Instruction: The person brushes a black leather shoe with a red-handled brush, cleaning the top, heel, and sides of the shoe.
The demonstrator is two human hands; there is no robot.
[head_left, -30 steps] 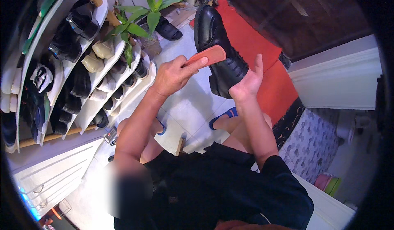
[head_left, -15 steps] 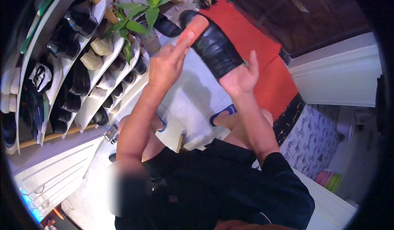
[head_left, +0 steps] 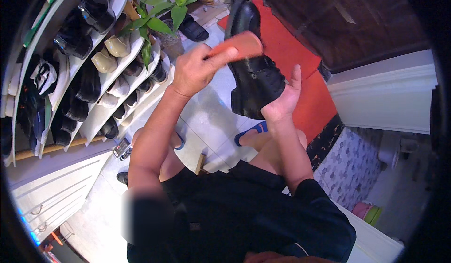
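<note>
My left hand (head_left: pixel 195 69) is closed around an orange, oblong brush (head_left: pixel 245 46), its thumb along the smooth back. The brush lies across the middle of a black leather shoe (head_left: pixel 256 90); its underside is hidden and it is slightly blurred. My right hand (head_left: pixel 283 100) supports that shoe at its opening, with the thumb raised and its fingers hidden in or behind the shoe. The toe points away from me, and the side and heel of the shoe show.
A curved white rack (head_left: pixel 101 87) packed with shoes stands at the left. Beside it are a potted plant (head_left: pixel 176 16) and a black slipper (head_left: pixel 193 29). A red mat (head_left: pixel 312 91) covers floor at the right. Blue slippers (head_left: pixel 250 132) are on my feet.
The shoe has turned in my right hand, so its side and heel now show. My left hand has brought the brush from the toe down and right to the shoe's middle.
</note>
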